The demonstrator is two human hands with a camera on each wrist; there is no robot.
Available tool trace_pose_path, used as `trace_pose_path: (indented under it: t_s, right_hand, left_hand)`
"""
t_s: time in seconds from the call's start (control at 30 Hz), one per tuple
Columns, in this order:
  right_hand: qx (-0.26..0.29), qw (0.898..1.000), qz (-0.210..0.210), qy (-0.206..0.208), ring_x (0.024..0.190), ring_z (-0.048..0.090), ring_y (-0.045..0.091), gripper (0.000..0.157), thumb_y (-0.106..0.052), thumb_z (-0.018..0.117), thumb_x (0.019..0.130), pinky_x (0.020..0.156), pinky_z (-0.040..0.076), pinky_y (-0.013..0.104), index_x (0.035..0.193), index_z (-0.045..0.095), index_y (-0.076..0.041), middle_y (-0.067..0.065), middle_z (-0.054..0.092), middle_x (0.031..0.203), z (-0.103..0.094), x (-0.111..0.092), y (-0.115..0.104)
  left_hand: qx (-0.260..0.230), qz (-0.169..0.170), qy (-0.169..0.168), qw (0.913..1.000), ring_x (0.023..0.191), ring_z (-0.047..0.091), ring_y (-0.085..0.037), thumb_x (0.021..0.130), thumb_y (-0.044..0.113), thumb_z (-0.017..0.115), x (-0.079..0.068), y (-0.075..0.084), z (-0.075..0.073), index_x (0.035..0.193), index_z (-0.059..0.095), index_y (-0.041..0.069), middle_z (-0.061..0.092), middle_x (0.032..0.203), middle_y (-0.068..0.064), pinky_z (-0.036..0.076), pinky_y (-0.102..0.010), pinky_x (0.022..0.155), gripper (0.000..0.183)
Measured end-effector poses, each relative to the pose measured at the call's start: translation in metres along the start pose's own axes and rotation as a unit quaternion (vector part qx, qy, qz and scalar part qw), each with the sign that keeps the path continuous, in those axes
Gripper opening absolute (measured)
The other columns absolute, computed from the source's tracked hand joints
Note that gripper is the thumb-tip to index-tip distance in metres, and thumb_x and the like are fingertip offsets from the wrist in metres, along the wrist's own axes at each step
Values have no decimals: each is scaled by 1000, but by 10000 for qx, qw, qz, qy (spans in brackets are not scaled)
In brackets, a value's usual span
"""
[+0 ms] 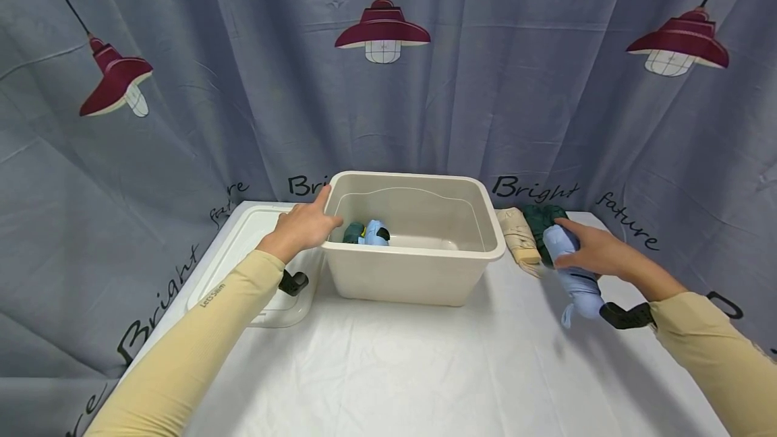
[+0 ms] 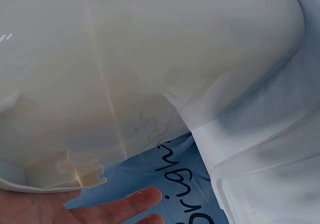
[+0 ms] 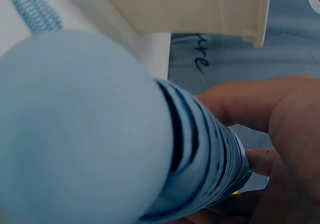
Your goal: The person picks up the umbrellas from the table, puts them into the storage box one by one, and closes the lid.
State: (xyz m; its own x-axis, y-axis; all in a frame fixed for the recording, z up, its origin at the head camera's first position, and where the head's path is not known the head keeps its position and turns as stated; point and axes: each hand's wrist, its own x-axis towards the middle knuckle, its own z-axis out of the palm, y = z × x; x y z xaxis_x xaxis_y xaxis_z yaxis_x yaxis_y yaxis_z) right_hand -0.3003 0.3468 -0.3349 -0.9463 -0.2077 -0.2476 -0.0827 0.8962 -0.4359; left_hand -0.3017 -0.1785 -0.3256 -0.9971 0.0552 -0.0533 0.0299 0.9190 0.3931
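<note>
My right hand (image 1: 597,250) grips a folded light blue umbrella (image 1: 581,286) at the right of the white table (image 1: 413,369). Its rounded handle end (image 3: 85,129) fills much of the right wrist view, and a woven wrist strap (image 3: 35,6) shows beyond it. At the left end of the beige plastic box (image 1: 407,278), my left hand (image 1: 305,224) rests on the rim with its fingers extended. Inside the box, at the left, lie a dark green umbrella (image 1: 353,232) and a light blue umbrella (image 1: 377,233), partly hidden by the front wall.
Right of the box lie a beige folded umbrella (image 1: 518,235) and a dark green umbrella (image 1: 540,221), the latter partly behind the held one. A white lid (image 1: 264,221) lies left of the box, under my left forearm. A grey-blue curtain (image 1: 273,86) hangs behind the table.
</note>
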Motion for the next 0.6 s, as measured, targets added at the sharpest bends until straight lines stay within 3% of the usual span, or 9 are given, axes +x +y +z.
trace_pose_path:
  t_s: [0.37, 0.6]
  right_hand:
    - [137, 9998, -26, 155, 107, 58, 50, 102, -33, 73, 90, 71, 59, 52, 159, 7, 1, 43, 32, 140, -2, 1, -21]
    - [267, 9989, -157, 359, 101, 61, 46, 101, -33, 72, 90, 67, 59, 47, 160, 7, 0, 43, 36, 137, -3, 2, -31]
  left_hand:
    - [15, -12, -12, 10000, 127, 56, -38, 96, 49, 46, -1, 2, -1, 164, 3, 26, 57, 143, -19, 30, -66, 109, 84]
    - [2, -10, 4, 10000, 124, 58, -36, 95, 49, 45, 0, 0, 0, 164, 3, 27, 59, 140, -18, 30, -65, 108, 84]
